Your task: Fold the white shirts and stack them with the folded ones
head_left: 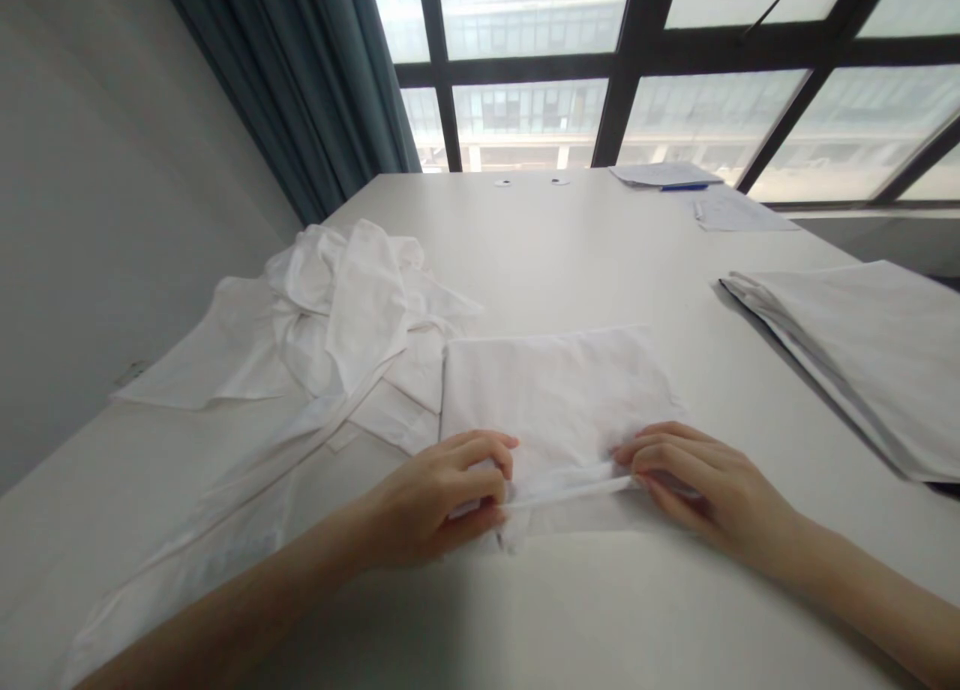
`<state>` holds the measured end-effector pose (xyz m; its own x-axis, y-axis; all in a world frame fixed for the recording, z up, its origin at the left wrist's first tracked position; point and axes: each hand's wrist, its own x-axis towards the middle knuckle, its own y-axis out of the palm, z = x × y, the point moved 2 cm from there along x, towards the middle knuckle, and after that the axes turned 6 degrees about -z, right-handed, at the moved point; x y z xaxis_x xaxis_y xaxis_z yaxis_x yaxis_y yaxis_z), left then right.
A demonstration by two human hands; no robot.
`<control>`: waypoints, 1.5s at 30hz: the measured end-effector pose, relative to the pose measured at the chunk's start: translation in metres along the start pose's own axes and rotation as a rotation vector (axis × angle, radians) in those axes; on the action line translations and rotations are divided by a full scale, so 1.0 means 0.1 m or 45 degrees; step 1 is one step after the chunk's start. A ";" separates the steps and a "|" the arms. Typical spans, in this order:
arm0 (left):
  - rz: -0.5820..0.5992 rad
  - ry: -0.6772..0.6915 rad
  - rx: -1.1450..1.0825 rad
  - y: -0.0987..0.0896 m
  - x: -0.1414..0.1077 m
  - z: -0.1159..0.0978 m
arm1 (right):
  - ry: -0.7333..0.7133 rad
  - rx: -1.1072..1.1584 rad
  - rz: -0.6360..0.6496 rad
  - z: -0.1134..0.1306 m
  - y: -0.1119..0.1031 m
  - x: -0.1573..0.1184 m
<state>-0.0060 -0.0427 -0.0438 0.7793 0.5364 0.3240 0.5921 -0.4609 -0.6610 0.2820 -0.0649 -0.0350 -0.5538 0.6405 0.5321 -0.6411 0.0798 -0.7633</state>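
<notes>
A white cloth (559, 390) lies flat in a rough rectangle in front of me, with a raised fold along its near edge. My left hand (457, 490) pinches the left end of that fold, fingers curled round the fabric. At the fold's right end, my right hand (697, 475) holds the cloth between thumb and fingers. A thin layer of the fabric shows below the fold, between the hands. The cloth's near corners are partly hidden by my fingers.
A crumpled heap of white cloth (367, 300) spreads over the left of the white table (555, 240), one strip trailing towards me. Folded white cloth (870, 350) lies on something dark at the right. Papers (664, 174) and a blue pen (684, 187) rest at the far edge.
</notes>
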 end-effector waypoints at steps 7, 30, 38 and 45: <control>-0.132 -0.141 -0.206 -0.04 0.01 0.05 | 0.106 0.038 0.045 -0.04 0.02 -0.02; -0.021 0.419 0.569 0.01 -0.02 -0.14 | -0.180 -0.158 0.089 -0.06 -0.04 -0.03; 0.004 0.436 0.560 -0.01 -0.02 -0.16 | -0.112 -0.160 -0.039 -0.09 -0.05 -0.04; -0.058 0.457 0.690 0.04 0.01 -0.19 | -0.075 -0.131 -0.040 -0.10 -0.05 -0.04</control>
<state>0.0014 -0.0573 -0.0327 0.8316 0.2343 0.5035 0.5117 0.0287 -0.8587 0.2922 -0.0604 -0.0372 -0.5664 0.5909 0.5745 -0.6022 0.1791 -0.7780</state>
